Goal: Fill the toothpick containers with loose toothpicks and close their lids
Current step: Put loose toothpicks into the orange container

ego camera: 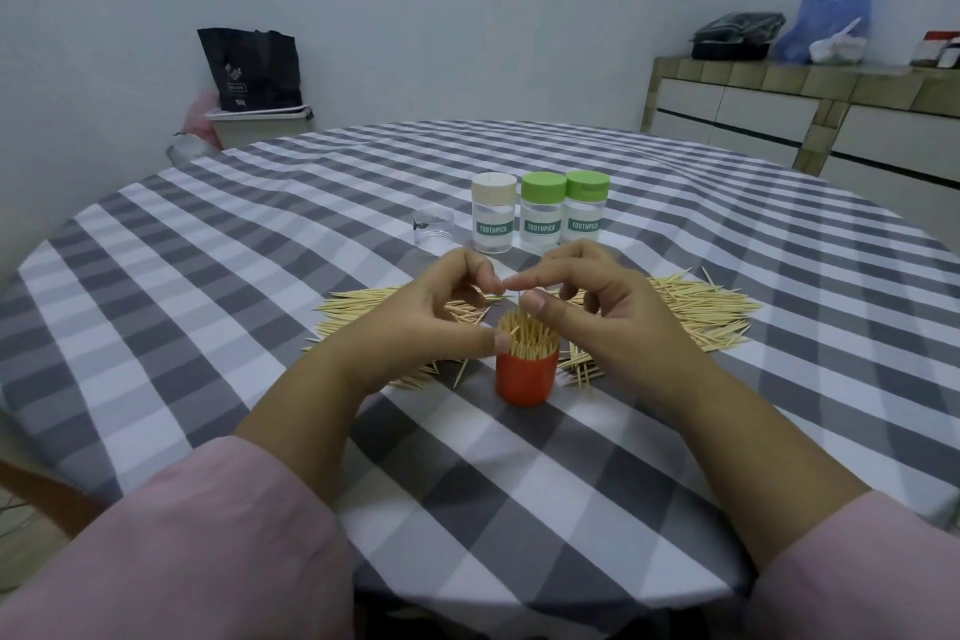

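An orange container (525, 376) stands on the checked tablecloth in front of me, packed with upright toothpicks (527, 335). My left hand (431, 314) curls round the top of that bundle, its thumb against the toothpicks at the rim. My right hand (597, 309) hovers just above the bundle, and its thumb and forefinger pinch what looks like a single thin toothpick. The two forefinger tips almost meet. Loose toothpicks (698, 309) lie in piles on both sides of the container. Behind stand three labelled toothpick jars: one with a beige lid (494, 213) and two with green lids (543, 212) (587, 207), all closed.
A short clear plastic cap (434, 227) sits left of the jars. The round table (260, 234) has a grey-and-white checked cloth. A bin with a black bag (254, 88) stands by the back wall, and a tiled counter (810, 104) with bags is at the right.
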